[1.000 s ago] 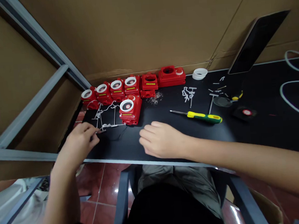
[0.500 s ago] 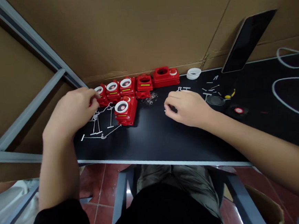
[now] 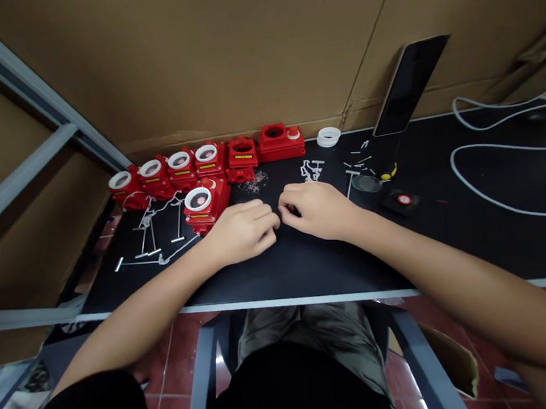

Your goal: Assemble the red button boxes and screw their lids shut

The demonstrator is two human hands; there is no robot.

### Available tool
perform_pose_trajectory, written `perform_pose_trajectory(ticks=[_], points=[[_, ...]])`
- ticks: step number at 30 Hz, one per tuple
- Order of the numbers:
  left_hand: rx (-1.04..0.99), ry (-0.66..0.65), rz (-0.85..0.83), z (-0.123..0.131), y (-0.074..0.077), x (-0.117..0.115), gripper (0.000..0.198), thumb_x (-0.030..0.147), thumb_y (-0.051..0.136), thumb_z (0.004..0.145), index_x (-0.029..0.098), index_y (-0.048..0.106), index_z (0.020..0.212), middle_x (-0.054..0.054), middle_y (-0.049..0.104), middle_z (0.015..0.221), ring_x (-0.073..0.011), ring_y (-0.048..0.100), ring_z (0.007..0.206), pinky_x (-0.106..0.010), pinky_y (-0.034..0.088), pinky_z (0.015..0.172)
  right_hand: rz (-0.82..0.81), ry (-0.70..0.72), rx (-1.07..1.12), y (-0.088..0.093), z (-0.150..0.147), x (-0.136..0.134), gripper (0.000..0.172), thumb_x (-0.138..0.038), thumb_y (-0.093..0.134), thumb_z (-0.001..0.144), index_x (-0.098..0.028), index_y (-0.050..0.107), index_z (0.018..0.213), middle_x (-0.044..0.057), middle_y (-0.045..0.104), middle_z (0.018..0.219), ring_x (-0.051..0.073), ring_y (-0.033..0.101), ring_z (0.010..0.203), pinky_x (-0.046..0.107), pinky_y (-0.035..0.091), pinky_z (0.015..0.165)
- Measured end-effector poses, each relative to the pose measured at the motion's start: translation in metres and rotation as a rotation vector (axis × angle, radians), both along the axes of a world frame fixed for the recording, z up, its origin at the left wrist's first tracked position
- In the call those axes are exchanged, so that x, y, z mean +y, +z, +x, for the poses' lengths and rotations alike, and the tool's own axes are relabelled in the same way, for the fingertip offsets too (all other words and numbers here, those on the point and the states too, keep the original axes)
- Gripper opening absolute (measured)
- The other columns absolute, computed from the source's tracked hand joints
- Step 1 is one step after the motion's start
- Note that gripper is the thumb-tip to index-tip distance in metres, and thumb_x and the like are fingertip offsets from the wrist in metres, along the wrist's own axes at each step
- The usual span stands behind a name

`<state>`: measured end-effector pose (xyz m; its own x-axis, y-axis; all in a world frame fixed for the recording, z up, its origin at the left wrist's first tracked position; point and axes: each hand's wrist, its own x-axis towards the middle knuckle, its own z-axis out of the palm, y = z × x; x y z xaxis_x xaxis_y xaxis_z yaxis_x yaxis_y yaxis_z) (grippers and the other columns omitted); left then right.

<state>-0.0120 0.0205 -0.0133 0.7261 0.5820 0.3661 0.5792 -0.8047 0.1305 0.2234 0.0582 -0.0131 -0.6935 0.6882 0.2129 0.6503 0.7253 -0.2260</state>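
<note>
My left hand [image 3: 249, 230] is closed over the middle of the black tabletop, its fingertips curled and pointing right. Facing it, almost touching, is my right hand [image 3: 316, 210], thumb and forefinger pinched together. Whatever either hand may hold is hidden or too small to make out. Just left of my left hand stands a red box with a white ring [image 3: 198, 199] around its round window. A metal T-shaped bar on a cord [image 3: 140, 263] lies to its left. Behind my right hand rests a small bundle of white cord [image 3: 309, 171] with a T-bar.
Several red boxes [image 3: 151, 176] line the back left, and an open red housing [image 3: 281, 142] sits beside them. White rings [image 3: 329, 137], loose screws [image 3: 358, 160], a clear disc [image 3: 366, 183] and a black part with a red-white label [image 3: 404, 199] lie rightward. A dark panel [image 3: 410, 86] leans on the cardboard wall.
My left hand has moved right, from the row of red boxes to the middle beside my right hand. The view has shifted, so the table's contents appear further left.
</note>
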Motion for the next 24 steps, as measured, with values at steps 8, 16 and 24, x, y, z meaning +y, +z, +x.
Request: perform_pose_trajectory(ticks=[8, 16, 24], points=[[-0.018, -0.020, -0.275, -0.016, 0.000, 0.010, 0.022, 0.015, 0.060, 0.108, 0.020, 0.080, 0.113, -0.008, 0.076, 0.111, -0.0250, 0.074, 0.107, -0.038, 0.061, 0.103, 0.078, -0.115, 0.034, 0.013, 0.028, 0.018, 0.020, -0.024, 0.064, 0.104, -0.021, 0.072, 0.085, 0.007, 0.072, 0.085, 0.022, 0.059, 0.077, 0.037, 0.039, 0.079], [0.063, 0.072, -0.340, -0.016, 0.002, 0.005, 0.021, 0.019, 0.061, 0.110, 0.017, 0.078, 0.122, -0.014, 0.070, 0.129, -0.0316, 0.066, 0.122, -0.049, 0.059, 0.113, 0.154, -0.239, 0.070, 0.002, 0.061, 0.051, 0.016, -0.020, 0.061, 0.101, -0.021, 0.073, 0.092, 0.014, 0.077, 0.096, 0.027, 0.065, 0.079, 0.040, 0.045, 0.075], [0.231, 0.101, -0.258, -0.009, 0.009, -0.005, 0.021, 0.020, 0.063, 0.112, 0.013, 0.077, 0.128, -0.017, 0.069, 0.134, -0.0326, 0.065, 0.117, -0.049, 0.059, 0.111, 0.097, -0.013, -0.060, 0.023, -0.010, 0.037, 0.050, -0.030, 0.064, 0.107, -0.014, 0.069, 0.154, 0.023, 0.065, 0.169, 0.030, 0.079, 0.099, 0.043, 0.061, 0.084]])
